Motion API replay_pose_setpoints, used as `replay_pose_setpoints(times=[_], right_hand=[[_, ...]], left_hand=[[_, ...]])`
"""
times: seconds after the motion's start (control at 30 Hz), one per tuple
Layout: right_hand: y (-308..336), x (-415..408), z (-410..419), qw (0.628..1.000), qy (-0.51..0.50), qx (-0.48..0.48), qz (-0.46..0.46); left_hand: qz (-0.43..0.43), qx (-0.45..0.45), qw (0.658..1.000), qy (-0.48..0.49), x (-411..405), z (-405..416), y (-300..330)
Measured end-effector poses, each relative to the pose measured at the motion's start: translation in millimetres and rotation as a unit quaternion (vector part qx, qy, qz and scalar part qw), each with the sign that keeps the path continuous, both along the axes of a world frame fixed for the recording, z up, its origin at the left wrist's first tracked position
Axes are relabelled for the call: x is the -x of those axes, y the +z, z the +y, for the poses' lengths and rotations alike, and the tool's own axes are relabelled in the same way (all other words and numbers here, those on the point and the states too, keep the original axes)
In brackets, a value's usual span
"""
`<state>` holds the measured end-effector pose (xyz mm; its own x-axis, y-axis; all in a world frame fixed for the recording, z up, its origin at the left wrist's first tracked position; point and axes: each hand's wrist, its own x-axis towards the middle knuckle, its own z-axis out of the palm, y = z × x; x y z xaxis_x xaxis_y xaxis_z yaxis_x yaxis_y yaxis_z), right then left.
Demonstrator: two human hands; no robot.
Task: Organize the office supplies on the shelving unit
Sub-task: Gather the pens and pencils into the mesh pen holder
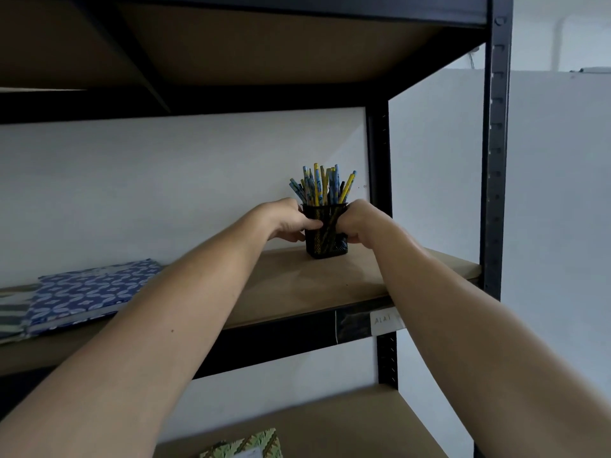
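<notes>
A black mesh pencil holder [325, 241] stands upright near the back right of the middle shelf board [297, 285], close to the white wall. Several blue and yellow pencils [322, 186] stick out of its top. My left hand [286, 219] grips the holder's left side with curled fingers, thumb across the front. My right hand [360, 221] grips its right side the same way. Both forearms reach up across the shelf's front edge.
A blue patterned notebook [89, 294] lies flat on the same shelf at the left, next to a striped one [13, 312]. A green patterned notebook [244, 446] lies on the lower shelf. Black uprights [494, 160] frame the right side; a white label [383, 320] sits on the front rail.
</notes>
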<state>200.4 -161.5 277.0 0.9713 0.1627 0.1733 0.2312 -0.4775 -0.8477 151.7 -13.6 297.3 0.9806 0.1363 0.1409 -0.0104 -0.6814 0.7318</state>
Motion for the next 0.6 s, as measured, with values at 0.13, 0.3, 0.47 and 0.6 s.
replay_pose_setpoints(times=[0.13,0.3,0.47,0.6], right_hand=[[1,-1,1,1.0,0.015,0.026,0.008],[5,-1,8,0.998,0.003,0.064,-0.004],[8,-4,13,0.994,0.01,0.113,-0.004],[8,-7,16,0.991,0.008,0.133,-0.017]], left_hand=[[0.002,-0.008,1.0,0.027,4,-5,3],[0.001,-0.013,0.999,0.05,0,-7,5],[-0.006,-0.025,0.998,0.062,-9,-8,4],[-0.01,-0.033,0.996,0.077,-13,-10,3]])
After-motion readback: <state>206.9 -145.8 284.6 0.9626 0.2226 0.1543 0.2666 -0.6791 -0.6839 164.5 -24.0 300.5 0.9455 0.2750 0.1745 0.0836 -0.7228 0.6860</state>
